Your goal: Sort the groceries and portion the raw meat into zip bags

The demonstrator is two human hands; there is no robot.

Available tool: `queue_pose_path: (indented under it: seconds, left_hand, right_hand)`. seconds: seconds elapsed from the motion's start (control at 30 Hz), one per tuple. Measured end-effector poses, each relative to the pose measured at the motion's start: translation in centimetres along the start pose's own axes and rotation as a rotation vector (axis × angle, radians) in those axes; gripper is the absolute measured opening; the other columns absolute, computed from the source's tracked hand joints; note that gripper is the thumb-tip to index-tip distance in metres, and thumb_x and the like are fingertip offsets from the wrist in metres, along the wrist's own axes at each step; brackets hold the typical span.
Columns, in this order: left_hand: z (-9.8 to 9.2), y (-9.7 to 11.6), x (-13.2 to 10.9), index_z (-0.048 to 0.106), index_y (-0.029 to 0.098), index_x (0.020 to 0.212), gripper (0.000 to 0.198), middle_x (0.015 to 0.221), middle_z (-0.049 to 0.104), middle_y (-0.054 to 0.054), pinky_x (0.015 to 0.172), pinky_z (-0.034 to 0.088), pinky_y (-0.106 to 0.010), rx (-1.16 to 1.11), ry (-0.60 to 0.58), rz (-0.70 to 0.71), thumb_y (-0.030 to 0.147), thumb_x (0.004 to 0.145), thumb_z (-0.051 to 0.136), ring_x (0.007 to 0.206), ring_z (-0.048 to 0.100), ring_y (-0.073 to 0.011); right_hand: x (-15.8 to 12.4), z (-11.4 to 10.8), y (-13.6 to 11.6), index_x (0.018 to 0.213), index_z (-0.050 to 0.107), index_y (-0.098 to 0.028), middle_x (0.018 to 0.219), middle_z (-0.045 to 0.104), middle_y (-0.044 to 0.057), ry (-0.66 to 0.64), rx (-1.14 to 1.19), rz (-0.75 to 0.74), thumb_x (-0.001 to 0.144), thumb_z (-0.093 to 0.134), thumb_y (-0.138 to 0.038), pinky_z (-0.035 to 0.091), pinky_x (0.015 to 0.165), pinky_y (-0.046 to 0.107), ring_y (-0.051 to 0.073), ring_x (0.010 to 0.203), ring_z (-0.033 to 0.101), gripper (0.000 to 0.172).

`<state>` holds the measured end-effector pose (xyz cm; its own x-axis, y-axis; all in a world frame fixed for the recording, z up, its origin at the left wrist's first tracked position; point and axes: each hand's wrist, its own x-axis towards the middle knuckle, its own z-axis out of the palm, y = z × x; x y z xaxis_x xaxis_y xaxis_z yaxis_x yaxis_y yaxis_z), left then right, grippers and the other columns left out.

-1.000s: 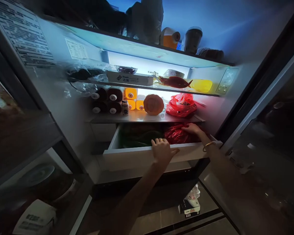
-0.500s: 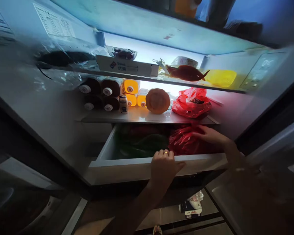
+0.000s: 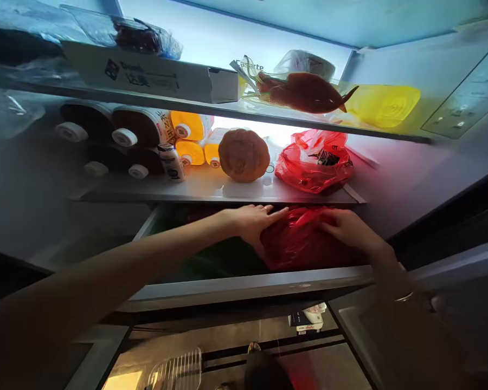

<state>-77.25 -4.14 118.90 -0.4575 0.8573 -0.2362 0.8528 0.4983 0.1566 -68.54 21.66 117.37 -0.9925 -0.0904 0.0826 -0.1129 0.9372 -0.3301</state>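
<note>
In the lower middle of the frame, a crumpled red plastic bag (image 3: 299, 246) sits in the pulled-out white fridge drawer (image 3: 248, 288). The left hand (image 3: 254, 222) lies spread over the bag's top left. The right hand (image 3: 347, 227) curves against its right side; I cannot tell whether it grips.

Pretty tight gap mid-frame between the shelf (image 3: 211, 196) and drawer front (image 3: 248, 287); red bag (image 3: 305, 246) clogs the right half, dark green stuff (image 3: 211, 265) fills the left.
</note>
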Motion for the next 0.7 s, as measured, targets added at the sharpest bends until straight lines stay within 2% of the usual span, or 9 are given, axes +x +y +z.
queue_pose_path:
  seconds: [0.07, 0.13, 0.17, 0.23, 0.3, 0.37, 0.47, 0.6, 0.7]
  left_hand:
    - [1.2, 0.0, 0.6, -0.002, 0.023, 0.151, 0.131, 0.155, 0.018, -0.021, 0.101, 0.035, -0.035, 0.017, 0.013, 0.016, 0.058, 0.053, 0.077, 0.13, 0.042, -0.0346]
    - [1.5, 0.3, 0.0, -0.002, 0.017, 0.151, 0.125, 0.152, 0.023, -0.024, 0.095, 0.039, -0.033, -0.002, -0.003, -0.059, 0.062, 0.06, 0.072, 0.126, 0.047, -0.0335]
    - [1.3, 0.7, -0.5, 0.007, 0.014, 0.151, 0.116, 0.148, 0.033, -0.025, 0.09, 0.042, -0.032, -0.013, -0.016, -0.12, 0.064, 0.065, 0.067, 0.121, 0.052, -0.0323]
    - [0.8, 2.0, -2.0, 0.039, 0.013, 0.141, 0.08, 0.128, 0.057, -0.022, 0.081, 0.046, -0.031, -0.007, -0.026, -0.213, 0.063, 0.079, 0.053, 0.108, 0.061, -0.0307]
    - [0.7, 4.0, -3.5, 0.066, 0.016, 0.112, 0.05, 0.101, 0.07, -0.018, 0.074, 0.047, -0.033, 0.028, 0.0, -0.196, 0.054, 0.09, 0.042, 0.097, 0.065, -0.0307]
    - [1.3, 6.0, -4.6, 0.073, 0.016, 0.089, 0.046, 0.085, 0.071, -0.016, 0.069, 0.047, -0.035, 0.031, 0.014, -0.136, 0.047, 0.093, 0.039, 0.088, 0.067, -0.0315]
    - [3.2, 7.8, -5.4, 0.072, 0.014, 0.08, 0.042, 0.08, 0.071, -0.016, 0.062, 0.047, -0.034, -0.023, -0.019, -0.069, 0.045, 0.09, 0.045, 0.079, 0.069, -0.0308]
    - [4.7, 7.0, -4.9, 0.067, 0.014, 0.086, 0.044, 0.087, 0.071, -0.014, 0.066, 0.049, -0.033, -0.054, 0.144, -0.011, 0.048, 0.092, 0.04, 0.082, 0.069, -0.0276]
    - [4.3, 5.9, -3.9, 0.062, 0.013, 0.099, 0.048, 0.089, 0.07, -0.013, 0.067, 0.049, -0.033, -0.016, 0.292, -0.066, 0.057, 0.086, 0.047, 0.083, 0.068, -0.0281]
  right_hand:
    - [-0.7, -0.5, -0.2, 0.099, 0.069, -0.022, 0.097, 0.072, 0.004, 0.101, 0.074, -0.016, 0.087, 0.049, -0.048, 0.049, 0.076, 0.029, 0.021, 0.084, 0.065, 0.035]
    - [-1.3, -1.3, -0.4, 0.101, 0.069, -0.021, 0.094, 0.072, 0.003, 0.234, 0.167, -0.003, 0.086, 0.051, -0.05, 0.05, 0.073, 0.028, 0.02, 0.082, 0.064, 0.037]
    - [-1.6, -1.6, -0.4, 0.102, 0.069, -0.021, 0.091, 0.071, 0.002, 0.305, 0.212, 0.011, 0.085, 0.053, -0.051, 0.05, 0.071, 0.028, 0.019, 0.081, 0.064, 0.037]
    - [-1.5, -2.4, -0.6, 0.101, 0.069, -0.021, 0.087, 0.07, 0.002, 0.446, 0.286, 0.05, 0.082, 0.059, -0.05, 0.05, 0.068, 0.029, 0.019, 0.079, 0.063, 0.037]
    - [-0.8, -3.4, -0.7, 0.095, 0.07, -0.019, 0.082, 0.069, 0.002, 0.604, 0.339, 0.091, 0.077, 0.065, -0.048, 0.05, 0.065, 0.029, 0.018, 0.075, 0.062, 0.035]
    - [0.5, -4.5, -0.9, 0.082, 0.069, -0.017, 0.066, 0.063, 0.002, 0.805, 0.412, 0.111, 0.075, 0.067, -0.045, 0.048, 0.059, 0.03, 0.016, 0.063, 0.058, 0.029]
    - [2.9, -6.6, -1.7, 0.073, 0.062, -0.023, 0.052, 0.047, -0.003, 1.029, 0.507, 0.099, 0.08, 0.058, -0.046, 0.048, 0.054, 0.031, 0.012, 0.049, 0.047, 0.025]
    - [4.3, -8.2, -3.5, 0.08, 0.063, -0.025, 0.065, 0.052, -0.003, 0.961, 0.465, -0.009, 0.083, 0.055, -0.049, 0.047, 0.048, 0.028, 0.008, 0.044, 0.041, 0.025]
    - [2.9, -8.2, -4.0, 0.08, 0.066, -0.026, 0.068, 0.056, -0.003, 0.838, 0.418, -0.05, 0.081, 0.059, -0.051, 0.044, 0.046, 0.027, 0.008, 0.046, 0.044, 0.027]
